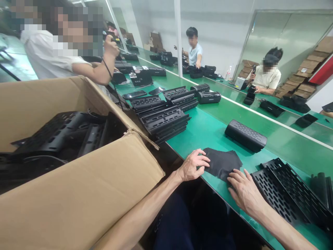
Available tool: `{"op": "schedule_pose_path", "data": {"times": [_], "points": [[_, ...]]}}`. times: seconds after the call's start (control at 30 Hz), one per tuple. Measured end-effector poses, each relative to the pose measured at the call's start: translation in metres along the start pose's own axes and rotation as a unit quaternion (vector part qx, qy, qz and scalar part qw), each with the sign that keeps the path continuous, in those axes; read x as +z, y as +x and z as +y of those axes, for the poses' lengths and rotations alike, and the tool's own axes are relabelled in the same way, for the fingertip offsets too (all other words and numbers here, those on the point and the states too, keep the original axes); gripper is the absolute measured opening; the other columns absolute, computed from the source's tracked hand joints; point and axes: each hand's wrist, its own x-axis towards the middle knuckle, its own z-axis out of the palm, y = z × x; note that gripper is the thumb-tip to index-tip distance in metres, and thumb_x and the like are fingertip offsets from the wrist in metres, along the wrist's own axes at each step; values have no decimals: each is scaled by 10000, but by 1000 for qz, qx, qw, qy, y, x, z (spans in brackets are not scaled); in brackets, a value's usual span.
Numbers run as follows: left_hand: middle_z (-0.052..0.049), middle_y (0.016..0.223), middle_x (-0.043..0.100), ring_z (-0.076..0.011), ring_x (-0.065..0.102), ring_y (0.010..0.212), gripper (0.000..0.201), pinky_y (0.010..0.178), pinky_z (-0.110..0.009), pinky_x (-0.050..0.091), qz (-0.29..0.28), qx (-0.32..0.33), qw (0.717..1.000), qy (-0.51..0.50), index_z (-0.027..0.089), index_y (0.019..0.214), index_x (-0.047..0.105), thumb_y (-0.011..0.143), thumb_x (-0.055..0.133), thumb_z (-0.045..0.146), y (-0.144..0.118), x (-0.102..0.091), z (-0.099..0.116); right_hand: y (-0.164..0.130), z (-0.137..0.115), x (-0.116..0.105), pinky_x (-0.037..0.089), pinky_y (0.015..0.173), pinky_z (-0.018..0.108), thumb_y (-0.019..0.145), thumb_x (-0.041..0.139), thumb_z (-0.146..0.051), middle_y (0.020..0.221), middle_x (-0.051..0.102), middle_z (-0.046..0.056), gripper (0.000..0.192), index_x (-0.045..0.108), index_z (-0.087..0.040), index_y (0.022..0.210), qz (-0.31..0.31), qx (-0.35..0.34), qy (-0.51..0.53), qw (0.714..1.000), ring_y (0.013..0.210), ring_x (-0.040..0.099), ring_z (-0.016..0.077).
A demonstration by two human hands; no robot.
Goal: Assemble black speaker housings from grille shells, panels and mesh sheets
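Tally, read remotely through the head view. Hands under my direction: 2, left hand [193, 166] and right hand [246, 191]. Black sheets [223, 163]: 1 pile, layers showing at its right end; exact number unreadable. Curved casing [246, 134]: 1, just beyond the pile. Perforated panels [275, 191]: at least 2, overlapping, just right of my right hand. Paired casings [209, 97]: 2, well beyond. Slotted panels [163, 119]: several stacks, too overlapped for me to count, by the near edge further left. Flat glossy pieces [135, 94]: 2, behind those stacks. Cardboard box [78, 201]: 1, open, dark parts inside, standing to my left. Co-workers: 3 plainly seen, one at left [47, 55], two across.

Position: the sheets lie flat on the green surface [203, 121], close to its near edge, in the gap between my two hands.

Grip, left: fingers extended over the pile's left corner, thumb lower; I cannot tell whether it pinches a layer. Grip, right: fingers spread, thumb apart, fingertips at the pile's right-hand near side; nothing clasped between them.
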Motion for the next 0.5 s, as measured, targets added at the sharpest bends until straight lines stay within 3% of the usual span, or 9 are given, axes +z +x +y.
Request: {"op": "schedule_pose_path", "data": {"times": [0.3,0.5], "points": [[-92,1257,764,-342,583,1277,362,1228,-640,323,27,-18,999,-29,270,1064,811,769,640,150,-42,15,19,-20,-16,2,448,1128,596,969,543,-179,1274,741,117,286,726,-218,1185,31,15,27,999,1286,639,351],[-138,1316,715,-348,576,1289,297,1188,-624,393,59,-8,998,18,235,1099,794,834,662,206,-41,19,18,-18,-17,3,527,1063,546,975,566,-201,1208,757,119,234,739,-205,1132,33,21,45,998,1238,663,348]]}}
